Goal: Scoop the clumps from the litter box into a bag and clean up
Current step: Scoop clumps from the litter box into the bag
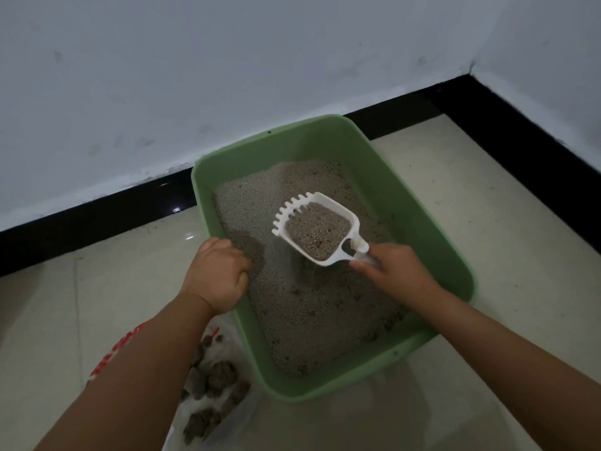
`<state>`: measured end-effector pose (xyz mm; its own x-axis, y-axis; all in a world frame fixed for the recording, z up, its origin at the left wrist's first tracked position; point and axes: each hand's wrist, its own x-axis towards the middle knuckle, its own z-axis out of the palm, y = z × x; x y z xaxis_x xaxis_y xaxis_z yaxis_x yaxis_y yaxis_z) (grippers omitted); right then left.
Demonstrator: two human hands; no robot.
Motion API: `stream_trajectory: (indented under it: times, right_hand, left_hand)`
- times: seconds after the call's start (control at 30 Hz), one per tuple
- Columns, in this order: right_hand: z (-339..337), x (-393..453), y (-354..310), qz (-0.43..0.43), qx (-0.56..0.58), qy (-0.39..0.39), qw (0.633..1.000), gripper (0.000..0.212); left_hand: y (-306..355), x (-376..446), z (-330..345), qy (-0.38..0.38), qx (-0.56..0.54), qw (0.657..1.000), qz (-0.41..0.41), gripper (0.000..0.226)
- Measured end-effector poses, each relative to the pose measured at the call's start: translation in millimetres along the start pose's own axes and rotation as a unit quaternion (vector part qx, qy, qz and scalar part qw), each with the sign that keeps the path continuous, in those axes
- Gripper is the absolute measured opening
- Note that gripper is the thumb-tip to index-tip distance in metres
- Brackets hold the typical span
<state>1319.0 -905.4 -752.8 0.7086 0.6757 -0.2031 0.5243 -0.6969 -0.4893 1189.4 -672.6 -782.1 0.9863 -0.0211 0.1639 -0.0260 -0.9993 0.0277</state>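
The green rectangular plastic litter box (422, 203) sits mid-frame, filled with grey granular litter (312, 307). The right hand (395, 270) grips the handle of a white slotted plastic scoop (317, 231), loaded with litter, above the box. The left hand (219, 273), fingers curled, grips the box rim at 9 o'clock. A clear plastic bag (224, 349) holding dark clumps (216, 379) lies at 7 o'clock.

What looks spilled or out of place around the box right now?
Nothing spilled on the floor tiles. The scoop hangs over the litter box, full of loose litter. Clumps sit in the bag beside it.
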Motion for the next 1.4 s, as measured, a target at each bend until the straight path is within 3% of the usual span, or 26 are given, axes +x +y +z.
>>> stream_trajectory:
  times: [0.3,0.53,0.67,0.87,1.1,1.27,1.37,1.4]
  right_hand:
    - [-1,6,-18,-0.010,0.027,0.032,0.999,0.023]
    - [-6,10,-8,0.005,-0.021,0.028,0.999,0.033]
    - [-18,15,6,0.066,-0.029,-0.007,0.997,0.031]
    - [-42,41,17,0.124,-0.177,-0.088,0.972,0.042]
    - [-50,87,-2,0.102,-0.255,-0.157,0.949,0.041]
    - [-47,120,-26,0.056,-0.286,-0.155,0.944,0.037]
    - [-35,137,-33,0.012,-0.273,-0.161,0.948,0.021]
    - [-29,142,-33,0.003,-0.266,-0.164,0.950,0.030]
  left_hand:
    - [2,1,-5,-0.010,-0.011,1.000,0.000,0.029]
    - [2,1,-5,0.006,-0.010,1.000,0.006,0.029]
    - [1,1,-4,0.008,-0.008,1.000,0.000,0.028]
    - [-1,1,-1,-0.006,0.013,1.000,0.017,0.029]
    - [-5,3,0,-0.014,0.023,0.999,0.048,0.031]
    - [-6,4,2,-0.013,0.005,0.998,0.062,0.027]
    - [-8,3,6,-0.007,-0.024,0.998,0.063,0.026]
    - [-9,3,7,-0.001,-0.033,0.998,0.062,0.026]
